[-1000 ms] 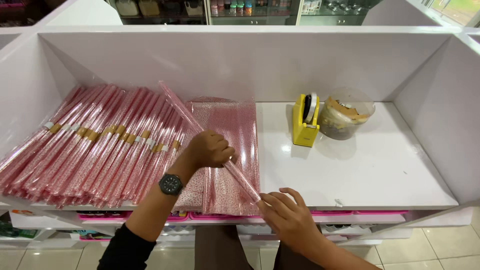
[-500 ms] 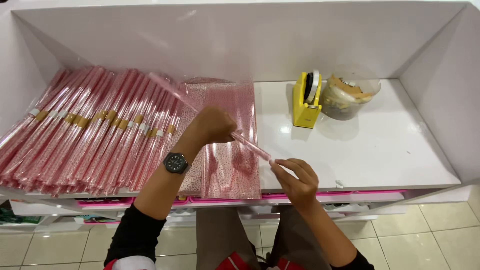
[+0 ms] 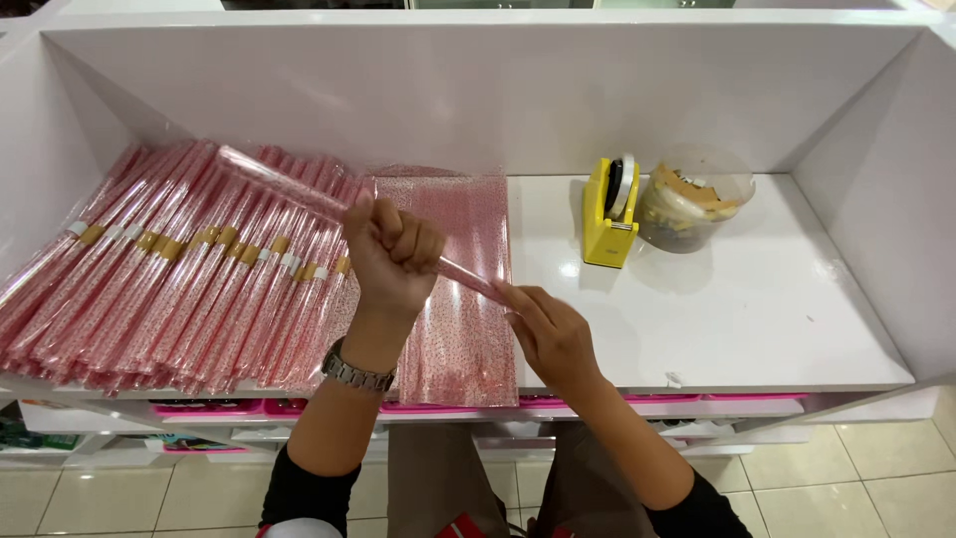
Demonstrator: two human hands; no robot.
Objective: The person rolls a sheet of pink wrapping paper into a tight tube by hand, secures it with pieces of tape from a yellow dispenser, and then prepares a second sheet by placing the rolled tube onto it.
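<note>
A person standing at a white shelf (image 3: pixel 757 329) is holding a tightly rolled tube of pink dotted cellophane (image 3: pixel 299 196) in both bare hands above the shelf surface. The left hand (image 3: pixel 393 257), with a metal wristwatch (image 3: pixel 356 372) on its wrist, is clenching in a full fist around the middle of the tube, so that the upper length is sticking out up and to the left over the stack behind it. The right hand (image 3: pixel 553 334) is pinching the lower end of the tube between thumb and fingertips, with the remaining fingers loosely curled; exactly how tightly it is gripping cannot be told. The tube is running on a slant from upper left to lower right, lifted clear of the shelf.

Directly beneath the hands, a flat pile of pink dotted cellophane sheets (image 3: pixel 468 299) is lying on the shelf, its near edge reaching the front lip. To the left, a large stack of finished pink cellophane rolls (image 3: pixel 149 269), each banded with a strip of tan or white tape, is lying fanned across the left part of the shelf. Well apart to the right, a yellow tape dispenser (image 3: pixel 609 214) is standing upright near the back wall, just beside a clear round plastic tub (image 3: pixel 692 199) holding tan scraps. Pale floor tiles (image 3: pixel 856 478) are showing below the shelf.
</note>
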